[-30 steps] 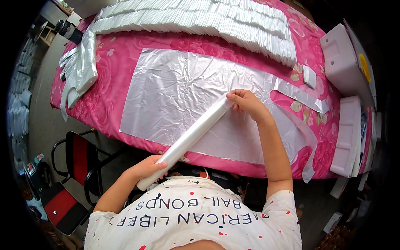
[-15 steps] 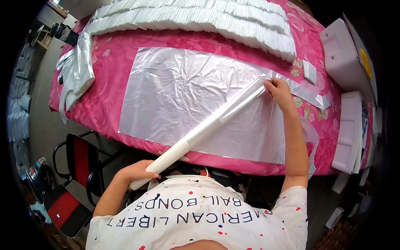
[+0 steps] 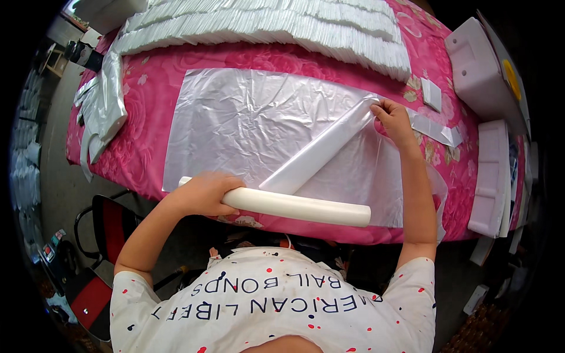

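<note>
My left hand [image 3: 206, 193] is wrapped round a smooth white tube [image 3: 306, 208], which lies nearly level across the table's near edge. Between finger and thumb of my right hand [image 3: 393, 122] is pinched the far end of a flattened strip of clear plastic film [image 3: 323, 147]. This folded strip slants down toward the tube, its near end apart from my left hand. Beneath it a large, creased sheet of clear plastic film [image 3: 223, 112] is spread out. Whether strip and sheet are joined cannot be made out.
Long rows of stacked white folded packets [image 3: 259, 32] fill the back of the pink flowered tablecloth [image 3: 147, 150]. Crumpled plastic bags [image 3: 109, 117] hang at the left corner. White foam boxes [image 3: 488, 182] stand at the right. A red-and-black chair [image 3: 112, 226] is at the lower left.
The tube has come out of the plastic strip and swung from slanting to nearly level. My left hand has moved up and forward with it. My right hand still pinches the strip's far end.
</note>
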Tool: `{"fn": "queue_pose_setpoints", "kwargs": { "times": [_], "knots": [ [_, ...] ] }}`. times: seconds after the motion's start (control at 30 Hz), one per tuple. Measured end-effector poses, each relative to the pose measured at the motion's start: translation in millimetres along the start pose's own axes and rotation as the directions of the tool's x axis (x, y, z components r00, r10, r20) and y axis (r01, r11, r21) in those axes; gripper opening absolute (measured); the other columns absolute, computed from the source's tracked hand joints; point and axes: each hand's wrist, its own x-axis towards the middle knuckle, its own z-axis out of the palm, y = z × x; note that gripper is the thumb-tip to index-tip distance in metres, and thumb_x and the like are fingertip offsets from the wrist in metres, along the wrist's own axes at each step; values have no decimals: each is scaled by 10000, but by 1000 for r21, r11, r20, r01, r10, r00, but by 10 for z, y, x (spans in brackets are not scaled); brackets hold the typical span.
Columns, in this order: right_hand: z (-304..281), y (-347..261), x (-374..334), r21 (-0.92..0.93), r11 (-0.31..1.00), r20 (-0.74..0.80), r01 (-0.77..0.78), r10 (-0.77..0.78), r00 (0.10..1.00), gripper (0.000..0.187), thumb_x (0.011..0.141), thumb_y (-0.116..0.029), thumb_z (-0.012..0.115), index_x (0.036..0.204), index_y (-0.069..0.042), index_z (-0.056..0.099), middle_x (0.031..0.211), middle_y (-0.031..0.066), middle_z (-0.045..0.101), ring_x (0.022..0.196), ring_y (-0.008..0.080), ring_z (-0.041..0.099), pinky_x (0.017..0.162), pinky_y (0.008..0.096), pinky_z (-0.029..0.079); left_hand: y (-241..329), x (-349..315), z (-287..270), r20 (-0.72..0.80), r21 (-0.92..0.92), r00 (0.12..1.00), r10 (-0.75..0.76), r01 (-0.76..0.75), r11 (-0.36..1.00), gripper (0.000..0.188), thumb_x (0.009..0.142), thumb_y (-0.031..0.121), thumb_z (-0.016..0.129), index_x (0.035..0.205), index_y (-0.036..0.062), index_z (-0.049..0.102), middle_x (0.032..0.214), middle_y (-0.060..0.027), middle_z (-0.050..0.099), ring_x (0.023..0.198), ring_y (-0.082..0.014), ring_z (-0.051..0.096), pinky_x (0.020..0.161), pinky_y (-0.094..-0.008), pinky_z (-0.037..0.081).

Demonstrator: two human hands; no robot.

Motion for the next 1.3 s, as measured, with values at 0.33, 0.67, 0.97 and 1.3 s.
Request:
{"fn": "queue_pose_setpoints", "kwargs": {
  "times": [0.33,0.67,0.97,1.3],
  "knots": [
    [284,-80,215,-75,997,122,-20,29,992,137,835,-139,613,832,-3,633,686,-35,560,630,49,484,593,214,411,116,650,391,-80,470,798,597,-498,729,588,761,309,640,1207,-28,456,1294,-166,430,1197,-308,410,1005,-399,338],
    [694,-550,-327,-387,901,-150,195,-270,951,220,800,-154,620,973,-17,616,1004,158,592,862,278,580,774,364,461,88,570,898,-122,505,875,469,-352,788,847,818,634,378,1345,-28,333,1427,-223,269,1339,-342,240,1088,-459,165],
    [997,-287,-1227,-668,652,68,358,-425,902,469,734,-160,674,1178,-74,554,1018,96,574,943,277,543,804,394,427,431,577,1207,-256,454,902,347,-205,867,821,815,573,445,1364,-21,304,1442,-235,227,1354,-359,194,1087,-468,155],
    [229,-70,-1306,-630,759,-153,162,-327,933,482,775,-152,639,1237,-84,522,1053,127,584,970,305,530,849,386,419,173,616,962,-113,475,849,516,-410,778,748,827,469,489,1367,-12,298,1452,-201,233,1360,-315,205,1096,-430,170]
  ]
}}
